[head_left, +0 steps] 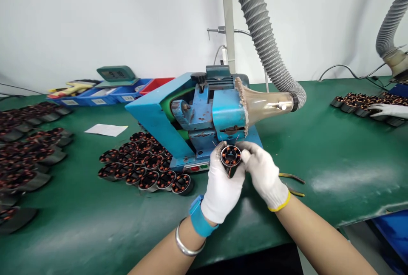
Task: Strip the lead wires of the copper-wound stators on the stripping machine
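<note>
Pinching a copper-wound ring (231,156), left hand (223,188); right hand (263,175) just beside, its grip unclear.

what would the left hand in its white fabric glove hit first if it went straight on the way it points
Probably the blue metal machine, at its lower front; the round metal ring with copper windings is in the left hand and would go along. The gap's depth is unclear.

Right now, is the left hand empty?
No, the gloved left hand holds a ring-shaped part with copper-coloured windings, in front of the blue machine.
</note>
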